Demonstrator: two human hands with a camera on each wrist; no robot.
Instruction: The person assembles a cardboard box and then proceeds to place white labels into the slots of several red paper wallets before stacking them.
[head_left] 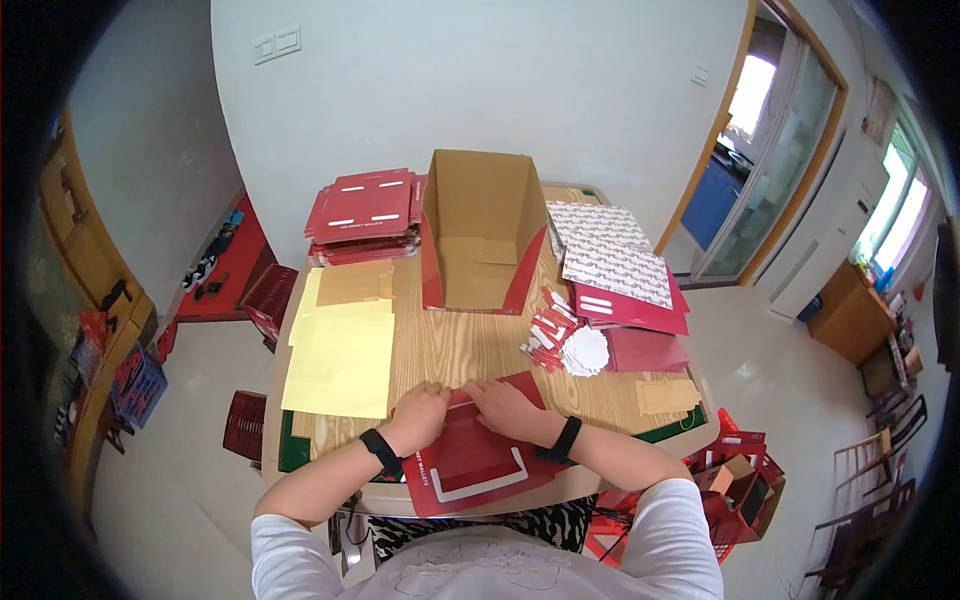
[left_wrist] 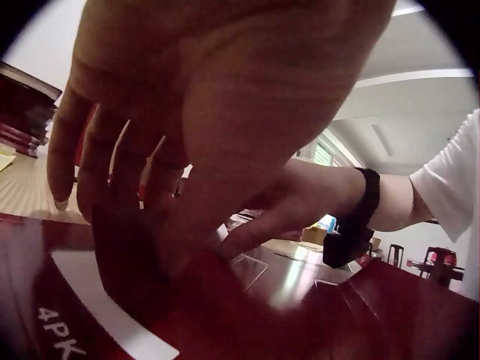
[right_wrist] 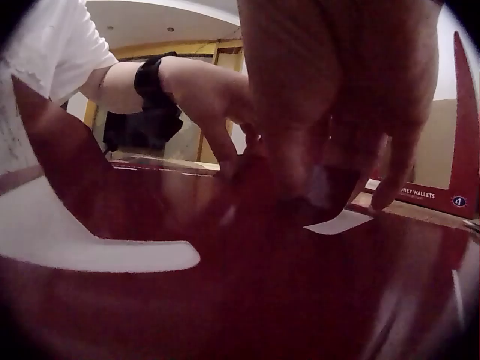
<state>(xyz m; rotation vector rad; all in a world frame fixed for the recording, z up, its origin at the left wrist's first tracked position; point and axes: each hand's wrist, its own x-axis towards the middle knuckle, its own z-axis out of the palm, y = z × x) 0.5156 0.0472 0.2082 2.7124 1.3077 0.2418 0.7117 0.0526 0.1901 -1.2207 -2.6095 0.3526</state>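
Note:
A glossy red cardboard sheet (head_left: 478, 455) with white strips and white lettering lies at the table's front edge, in front of the person. At its far side, the left hand (head_left: 420, 415) and the right hand (head_left: 508, 408) work close together. In the left wrist view, a raised red flap (left_wrist: 124, 251) stands between the left thumb and fingers, which pinch it. The right wrist view has the right thumb and fingers gripping another part of the raised flap (right_wrist: 334, 187). Part of the fold is hidden under the hands.
Behind the sheet stands an open cardboard box (head_left: 480, 225). Stacked red cardboard (head_left: 360, 205) and yellow sheets (head_left: 340, 355) lie on the left. Patterned sheets (head_left: 615, 255), red-and-white strips (head_left: 548, 330) and a white scalloped pile (head_left: 585, 352) lie on the right.

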